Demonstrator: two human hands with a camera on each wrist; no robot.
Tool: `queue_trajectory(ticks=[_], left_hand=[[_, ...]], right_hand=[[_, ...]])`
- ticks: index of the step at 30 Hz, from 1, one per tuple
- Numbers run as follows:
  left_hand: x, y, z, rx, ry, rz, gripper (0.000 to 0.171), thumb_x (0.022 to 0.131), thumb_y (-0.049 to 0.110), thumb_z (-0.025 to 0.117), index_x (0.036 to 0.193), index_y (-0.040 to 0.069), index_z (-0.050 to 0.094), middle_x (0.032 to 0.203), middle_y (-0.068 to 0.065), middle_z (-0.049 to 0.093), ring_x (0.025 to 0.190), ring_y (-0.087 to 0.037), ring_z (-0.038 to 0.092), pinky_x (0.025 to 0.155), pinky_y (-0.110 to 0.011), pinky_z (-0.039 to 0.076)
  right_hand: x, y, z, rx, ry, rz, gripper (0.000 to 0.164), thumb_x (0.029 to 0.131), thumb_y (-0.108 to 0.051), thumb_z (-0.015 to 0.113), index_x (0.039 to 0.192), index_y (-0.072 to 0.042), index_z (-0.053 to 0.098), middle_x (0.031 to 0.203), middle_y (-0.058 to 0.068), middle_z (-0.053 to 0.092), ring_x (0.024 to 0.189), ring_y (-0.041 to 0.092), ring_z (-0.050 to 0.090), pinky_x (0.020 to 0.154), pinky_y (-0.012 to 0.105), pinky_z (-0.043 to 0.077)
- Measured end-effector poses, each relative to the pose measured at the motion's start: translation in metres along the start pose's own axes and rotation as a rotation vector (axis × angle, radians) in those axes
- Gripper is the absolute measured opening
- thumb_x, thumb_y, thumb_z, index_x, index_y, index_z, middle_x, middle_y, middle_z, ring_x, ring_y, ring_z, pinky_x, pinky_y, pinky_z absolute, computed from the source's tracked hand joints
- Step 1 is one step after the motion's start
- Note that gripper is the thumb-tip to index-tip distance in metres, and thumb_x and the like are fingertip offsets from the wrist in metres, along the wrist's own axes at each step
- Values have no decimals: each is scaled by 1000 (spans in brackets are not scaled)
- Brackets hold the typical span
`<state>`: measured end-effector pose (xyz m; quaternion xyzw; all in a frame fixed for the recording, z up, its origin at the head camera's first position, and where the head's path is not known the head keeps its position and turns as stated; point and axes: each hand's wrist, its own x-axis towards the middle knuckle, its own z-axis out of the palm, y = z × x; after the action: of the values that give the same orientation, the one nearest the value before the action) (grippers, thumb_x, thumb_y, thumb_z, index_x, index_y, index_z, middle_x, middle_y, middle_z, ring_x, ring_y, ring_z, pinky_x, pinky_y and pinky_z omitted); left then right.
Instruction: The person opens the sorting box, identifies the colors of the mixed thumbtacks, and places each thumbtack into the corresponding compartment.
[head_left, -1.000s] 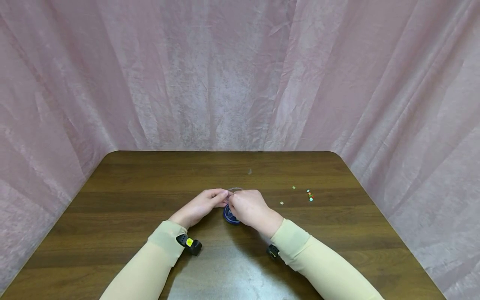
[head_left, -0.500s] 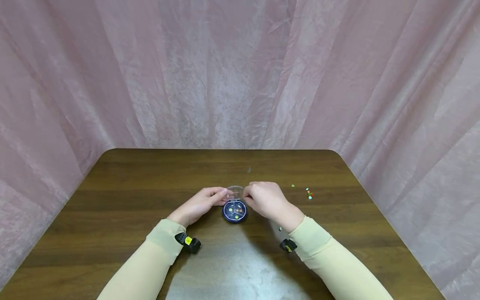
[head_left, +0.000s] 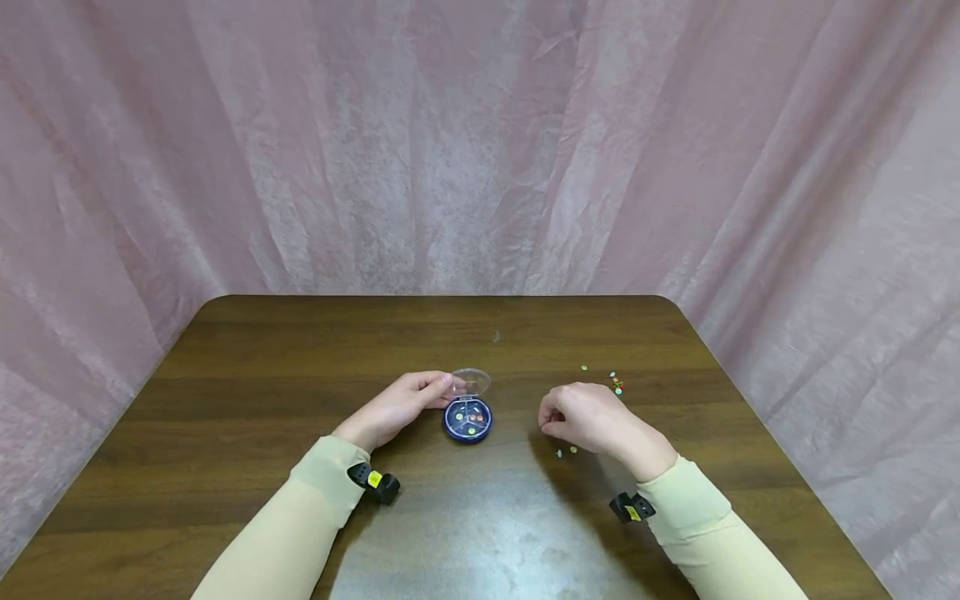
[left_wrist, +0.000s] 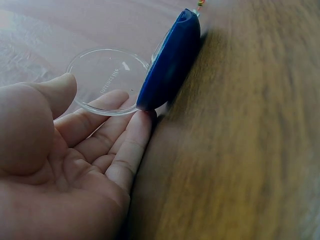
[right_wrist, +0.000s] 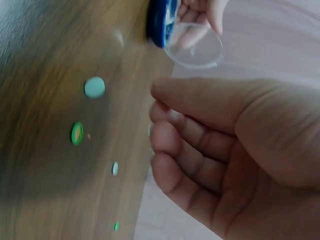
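Note:
A round blue case (head_left: 467, 434) lies on the table with its clear lid (head_left: 474, 382) raised at the back. Dividers split its inside, and several small discs (head_left: 471, 431) sit in it. My left hand (left_wrist: 75, 145) holds the lid, thumb at its near rim and fingers behind the clear plastic. To the case's right, my right hand (head_left: 592, 414) hovers over the table, fingers loosely curled and thumb close to the index fingertip. Nothing shows in its grasp. Near it lie a pale blue disc (right_wrist: 95, 87) and a green-rimmed disc (right_wrist: 77, 133).
Farther right lies a cluster of small colored pieces (head_left: 618, 385), with a lone green disc (head_left: 585, 367) to its left. A brown wooden table (head_left: 337, 333) carries everything. Pink curtains (head_left: 420, 150) hang behind and beside it.
My right hand has moved from over the case to the right, uncovering the case and its discs, then two discs on the table. The left hand has stayed at the lid.

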<state>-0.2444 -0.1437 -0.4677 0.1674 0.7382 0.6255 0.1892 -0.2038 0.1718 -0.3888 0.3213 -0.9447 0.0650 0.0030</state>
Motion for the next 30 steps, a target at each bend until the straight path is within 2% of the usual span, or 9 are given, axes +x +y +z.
queue_trajectory(ticks=[6, 11, 22, 30], left_hand=[[-1, -2, -2, 14, 3, -18, 49, 104, 46, 47, 135, 12, 62, 135, -3, 60, 118, -20, 61, 109, -38, 38], [-1, -2, -4, 6, 1, -10, 51, 104, 46, 47, 136, 10, 62, 135, -4, 60, 120, -20, 60, 109, -37, 38], [1, -1, -2, 11, 4, -13, 52, 103, 47, 48, 136, 10, 62, 135, -4, 60, 120, -20, 60, 108, -37, 39], [2, 1, 0, 2, 2, -19, 48, 104, 43, 48, 134, 8, 63, 133, -6, 61, 119, -20, 60, 105, -34, 43]], right_hand=[[-12, 8, -5, 114, -105, -48, 16, 81, -14, 74, 77, -27, 67, 72, -19, 57, 67, -1, 52, 62, 22, 45], [-17, 11, -4, 181, -180, -95, 17, 77, -8, 74, 80, -23, 70, 73, -17, 61, 69, -3, 55, 65, 21, 47], [-18, 14, 6, 123, -125, -107, 22, 74, -5, 72, 72, -25, 63, 66, -18, 53, 63, -1, 48, 61, 20, 43], [-18, 14, 11, 73, -94, -68, 19, 78, -9, 74, 77, -24, 62, 69, -15, 55, 65, 1, 49, 61, 23, 43]])
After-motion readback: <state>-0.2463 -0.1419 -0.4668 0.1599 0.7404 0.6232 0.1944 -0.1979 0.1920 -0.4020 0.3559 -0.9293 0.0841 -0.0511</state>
